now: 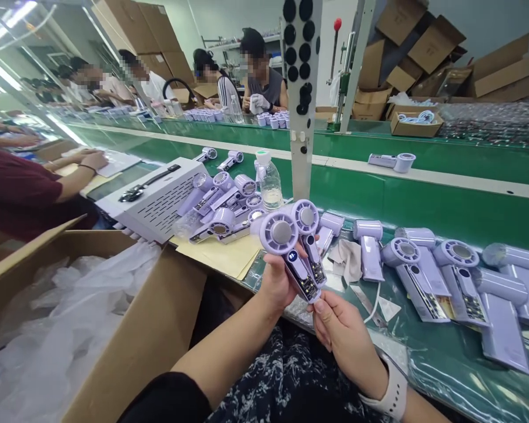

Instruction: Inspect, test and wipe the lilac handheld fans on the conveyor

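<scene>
Two lavender handheld fans are held together in front of me. The nearer handheld fan (300, 271) has a small lit display on its handle; the other fan (307, 218) sits just behind it. My left hand (277, 283) wraps around their handles from the left. With closed fingers, my right hand (337, 320) pinches at the bottom end of the nearer handle; whether a plug is between the fingertips is hidden. A white cable (374, 305) runs on the table beside that hand. More lavender fans (417, 276) lie to the right, some wrapped in clear plastic.
A heap of fans (229, 202) lies left of a plastic bottle (271, 185), by a grey vented metal box (158, 194). At lower left stands a carton (158, 317) of plastic bags. A grey cloth (347, 259) and a post (302, 158) are ahead. Co-workers sit beyond and left.
</scene>
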`<state>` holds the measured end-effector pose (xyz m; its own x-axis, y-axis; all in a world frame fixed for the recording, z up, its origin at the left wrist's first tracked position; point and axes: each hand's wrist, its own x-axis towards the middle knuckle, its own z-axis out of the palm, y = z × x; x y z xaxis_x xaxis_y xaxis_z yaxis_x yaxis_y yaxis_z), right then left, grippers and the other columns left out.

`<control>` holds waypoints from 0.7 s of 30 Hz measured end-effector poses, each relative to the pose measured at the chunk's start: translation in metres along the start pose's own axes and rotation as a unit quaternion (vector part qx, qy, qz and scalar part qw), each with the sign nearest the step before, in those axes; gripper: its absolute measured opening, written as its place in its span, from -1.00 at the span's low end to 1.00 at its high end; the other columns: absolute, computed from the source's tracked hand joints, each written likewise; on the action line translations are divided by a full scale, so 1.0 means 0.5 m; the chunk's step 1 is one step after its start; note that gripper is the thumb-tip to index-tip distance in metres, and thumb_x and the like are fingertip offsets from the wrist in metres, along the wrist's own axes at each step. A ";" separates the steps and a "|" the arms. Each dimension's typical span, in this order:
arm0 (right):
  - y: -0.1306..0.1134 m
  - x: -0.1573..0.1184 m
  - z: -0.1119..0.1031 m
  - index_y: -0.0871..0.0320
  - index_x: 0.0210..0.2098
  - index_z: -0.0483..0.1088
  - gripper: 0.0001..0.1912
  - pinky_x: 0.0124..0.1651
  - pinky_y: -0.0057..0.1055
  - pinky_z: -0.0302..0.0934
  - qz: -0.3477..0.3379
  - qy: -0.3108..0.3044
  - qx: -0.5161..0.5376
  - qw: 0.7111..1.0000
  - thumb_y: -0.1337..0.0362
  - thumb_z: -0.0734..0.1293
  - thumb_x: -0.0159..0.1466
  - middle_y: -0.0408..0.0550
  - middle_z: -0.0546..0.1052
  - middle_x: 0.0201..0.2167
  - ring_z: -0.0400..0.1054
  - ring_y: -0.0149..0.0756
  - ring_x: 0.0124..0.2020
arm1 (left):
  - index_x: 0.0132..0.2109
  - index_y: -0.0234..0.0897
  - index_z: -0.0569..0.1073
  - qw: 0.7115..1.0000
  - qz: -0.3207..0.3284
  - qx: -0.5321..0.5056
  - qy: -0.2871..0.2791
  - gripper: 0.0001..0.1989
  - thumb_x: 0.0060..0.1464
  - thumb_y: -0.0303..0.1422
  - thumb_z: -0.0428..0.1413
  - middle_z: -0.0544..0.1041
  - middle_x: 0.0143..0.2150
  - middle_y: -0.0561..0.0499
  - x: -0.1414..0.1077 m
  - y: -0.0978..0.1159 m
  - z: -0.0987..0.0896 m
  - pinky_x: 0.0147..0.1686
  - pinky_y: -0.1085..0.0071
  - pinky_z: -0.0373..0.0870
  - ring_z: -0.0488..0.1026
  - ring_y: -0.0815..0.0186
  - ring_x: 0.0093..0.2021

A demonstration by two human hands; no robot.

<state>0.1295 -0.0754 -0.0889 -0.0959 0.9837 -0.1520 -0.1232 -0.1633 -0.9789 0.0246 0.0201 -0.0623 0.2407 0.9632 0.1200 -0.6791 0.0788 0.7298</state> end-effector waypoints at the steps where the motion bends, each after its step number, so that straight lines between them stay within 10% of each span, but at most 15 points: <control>1: -0.003 0.001 0.000 0.11 -0.35 0.34 -0.49 -0.52 -0.44 0.06 -0.024 -0.014 -0.037 0.999 -0.18 0.16 0.44 -0.27 0.26 -0.65 0.15 -0.39 -0.62 | -0.45 -0.25 0.53 1.000 -0.001 -0.005 0.002 -0.30 -0.31 0.37 0.24 0.65 -0.19 -0.10 -0.001 0.005 -0.004 -0.15 0.18 0.55 0.58 0.01 -0.08; 6: -0.037 0.001 -0.015 0.10 -0.34 0.40 -0.64 -0.03 -0.35 0.21 -0.174 -0.075 -0.175 0.966 0.08 0.18 0.50 0.00 0.51 -0.14 0.39 -0.21 -0.07 | -0.48 -0.23 0.44 0.989 -0.059 -0.133 0.035 -0.32 -0.27 0.35 0.25 0.63 -0.09 -0.05 0.001 0.041 -0.005 -0.16 0.15 0.56 0.58 0.04 -0.08; 13: -0.019 -0.002 -0.003 0.12 -0.43 0.36 -0.52 -0.42 -0.42 0.14 -0.050 0.015 -0.049 0.997 -0.11 0.23 0.44 -0.24 0.31 -0.68 0.26 -0.37 -0.59 | -0.53 -0.24 0.42 0.992 -0.051 -0.117 0.007 -0.30 -0.36 0.36 0.28 0.63 -0.16 -0.10 -0.005 0.044 0.007 -0.17 0.11 0.58 0.58 -0.03 -0.06; 21: 0.000 -0.006 0.010 0.09 -0.49 0.24 -0.50 -0.49 -0.44 0.12 -0.036 0.063 0.057 0.996 -0.13 0.24 0.43 -0.26 0.28 -0.69 0.20 -0.40 -0.63 | -0.54 -0.27 0.47 0.998 0.013 -0.065 0.001 -0.25 -0.33 0.42 0.20 0.64 -0.15 -0.11 -0.018 0.006 0.011 -0.13 0.19 0.58 0.60 0.04 -0.11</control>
<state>0.1248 -0.0789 -0.0878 0.0407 0.9937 -0.1045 -0.2370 -0.0920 -0.9671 0.0243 0.0102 -0.0574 0.2203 0.9659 0.1363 -0.7690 0.0860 0.6335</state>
